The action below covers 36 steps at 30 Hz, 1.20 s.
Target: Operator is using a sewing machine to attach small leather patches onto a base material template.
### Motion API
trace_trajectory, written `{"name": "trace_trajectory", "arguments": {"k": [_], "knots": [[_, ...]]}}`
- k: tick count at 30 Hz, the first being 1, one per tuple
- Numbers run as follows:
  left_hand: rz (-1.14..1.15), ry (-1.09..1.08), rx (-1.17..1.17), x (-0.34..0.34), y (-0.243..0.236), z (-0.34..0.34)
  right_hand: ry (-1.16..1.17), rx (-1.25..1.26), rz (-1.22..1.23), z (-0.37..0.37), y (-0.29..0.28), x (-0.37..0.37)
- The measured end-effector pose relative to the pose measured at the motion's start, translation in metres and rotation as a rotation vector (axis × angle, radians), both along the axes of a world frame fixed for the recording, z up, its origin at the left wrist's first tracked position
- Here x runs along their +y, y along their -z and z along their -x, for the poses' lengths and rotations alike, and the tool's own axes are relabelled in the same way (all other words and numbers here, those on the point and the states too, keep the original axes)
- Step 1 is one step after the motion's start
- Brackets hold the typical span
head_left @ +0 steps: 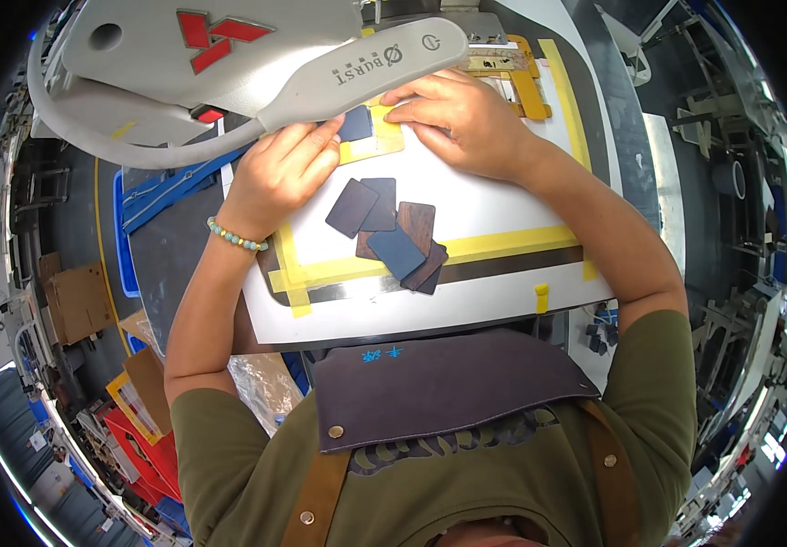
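My left hand [286,171], with a beaded bracelet at its wrist, is closed with its fingertips at the edge of a small dark blue patch [355,126]. That patch lies on a yellow-taped plate [383,144] on the white work surface. From the other side, the fingertips of my right hand [462,118] rest on the plate's yellow edge, fingers stretched and apart. Closer to me lies a loose pile of rounded rectangular patches: a blue one [396,252] on top, dark brown ones [352,208] and a reddish-brown one [417,223].
A grey machine head [184,55] with a red emblem and a grey curved arm [366,66] hang over my hands. Yellow-brown metal fixtures [528,87] stand at the far right. Yellow tape [466,246] borders the white surface [348,314]. Blue zipper strips [179,193] lie left.
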State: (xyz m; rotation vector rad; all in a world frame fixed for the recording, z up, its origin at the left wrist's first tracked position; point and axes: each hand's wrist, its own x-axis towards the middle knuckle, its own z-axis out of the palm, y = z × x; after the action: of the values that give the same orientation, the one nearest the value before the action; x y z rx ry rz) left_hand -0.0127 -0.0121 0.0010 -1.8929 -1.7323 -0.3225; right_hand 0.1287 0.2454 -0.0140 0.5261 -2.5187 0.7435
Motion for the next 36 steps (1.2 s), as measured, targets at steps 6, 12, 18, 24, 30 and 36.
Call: {"name": "trace_trajectory", "arguments": {"k": [6, 12, 18, 24, 30, 36], "knots": [[0.063, 0.016, -0.079, 0.0, 0.001, 0.001, -0.001, -0.009, 0.004, 0.001, 0.001, 0.0], [0.096, 0.004, -0.14, 0.0, 0.003, 0.002, -0.049, 0.09, -0.064, 0.003, 0.001, -0.003], [0.081, -0.008, -0.104, 0.002, 0.001, -0.002, -0.054, 0.143, -0.167, 0.003, 0.002, -0.006], [0.058, 0.001, -0.063, 0.005, 0.006, -0.003, -0.04, 0.169, -0.235, 0.004, 0.001, -0.01], [0.067, 0.01, -0.038, 0.011, 0.002, -0.006, -0.04, 0.199, -0.255, 0.007, 0.004, -0.011], [0.136, -0.004, 0.005, 0.015, -0.006, -0.013, -0.053, 0.214, -0.27, 0.008, 0.005, -0.011]]}}
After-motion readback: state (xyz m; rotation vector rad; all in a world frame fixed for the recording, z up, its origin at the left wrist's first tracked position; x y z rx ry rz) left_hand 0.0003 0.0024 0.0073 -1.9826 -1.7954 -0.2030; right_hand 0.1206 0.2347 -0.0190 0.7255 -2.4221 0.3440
